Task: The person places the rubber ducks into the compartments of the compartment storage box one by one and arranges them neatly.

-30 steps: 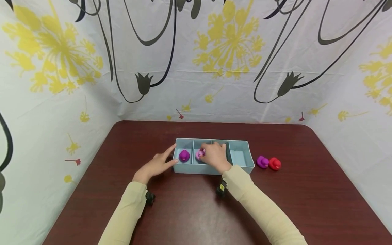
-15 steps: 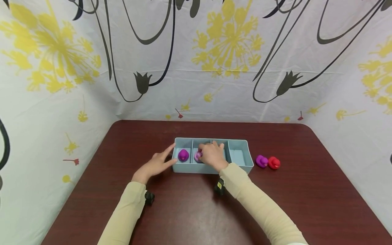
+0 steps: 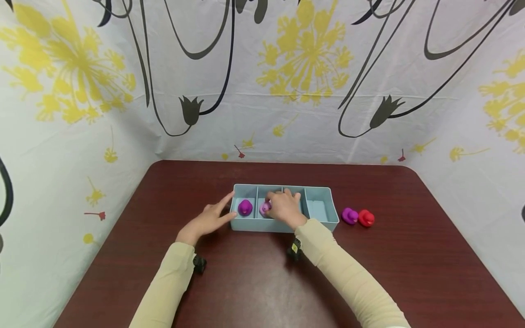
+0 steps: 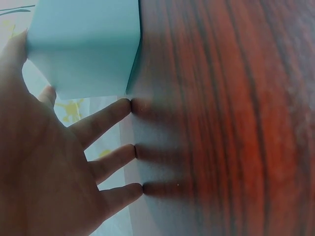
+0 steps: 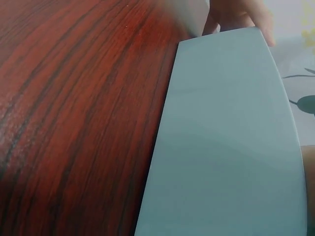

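Observation:
A pale blue box (image 3: 262,225) with a row of compartments stands on the table. My left hand (image 3: 203,223) touches its left end with thumb and index finger, fingers spread. In the left wrist view, the other fingertips of the left hand (image 4: 54,147) rest on the table beside the box (image 4: 88,54). My right hand (image 3: 285,208) reaches into the second compartment and pinches a light purple toy duck (image 3: 264,209), partly covered by the fingers. A darker purple duck (image 3: 245,207) sits in the leftmost compartment. The box wall (image 5: 221,137) hides the right fingers in the right wrist view.
To the right of the box, a purple duck (image 3: 350,216) and a red duck (image 3: 366,218) stand side by side on the dark red-brown table (image 3: 254,282). A patterned white cloth (image 3: 254,136) hangs behind and at the sides.
The hands hold nearly the same places over the last second. The whole head view has shifted very slightly; the ducks and box stay as they were.

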A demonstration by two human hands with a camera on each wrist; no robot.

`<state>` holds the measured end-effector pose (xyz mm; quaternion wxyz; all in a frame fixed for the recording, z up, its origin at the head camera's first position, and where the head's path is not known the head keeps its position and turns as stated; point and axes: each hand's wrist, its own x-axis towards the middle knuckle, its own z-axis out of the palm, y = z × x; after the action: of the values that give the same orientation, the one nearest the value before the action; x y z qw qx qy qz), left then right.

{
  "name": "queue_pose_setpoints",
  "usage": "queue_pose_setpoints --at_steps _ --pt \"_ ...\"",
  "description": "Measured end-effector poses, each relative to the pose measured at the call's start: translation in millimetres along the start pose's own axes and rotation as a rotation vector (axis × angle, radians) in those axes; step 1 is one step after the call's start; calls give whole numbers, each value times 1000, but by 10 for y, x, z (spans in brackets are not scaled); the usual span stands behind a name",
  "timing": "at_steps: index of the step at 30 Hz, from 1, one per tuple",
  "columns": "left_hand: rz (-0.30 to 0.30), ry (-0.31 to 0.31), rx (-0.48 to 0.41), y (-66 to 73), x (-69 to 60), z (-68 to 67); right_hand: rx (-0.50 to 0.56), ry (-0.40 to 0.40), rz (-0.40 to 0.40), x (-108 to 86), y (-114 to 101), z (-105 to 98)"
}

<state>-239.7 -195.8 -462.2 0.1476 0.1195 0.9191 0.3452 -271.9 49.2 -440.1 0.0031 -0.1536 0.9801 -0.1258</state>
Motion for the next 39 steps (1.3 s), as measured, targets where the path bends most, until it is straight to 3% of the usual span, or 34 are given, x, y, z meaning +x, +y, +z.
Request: queue_pose_setpoints --at_steps 23,27,34,39 --pt "-10 -12 -1 -32 14 14 90 57 -46 -88 64 -207" --pt "-15 -16 0 -35 15 14 129 62 -57 -103 99 -247" --pt "-23 -8 -11 -26 23 13 184 142 -81 -130 190 -313" --pt "-17 -3 -4 -29 27 18 194 138 -68 -155 287 -364"
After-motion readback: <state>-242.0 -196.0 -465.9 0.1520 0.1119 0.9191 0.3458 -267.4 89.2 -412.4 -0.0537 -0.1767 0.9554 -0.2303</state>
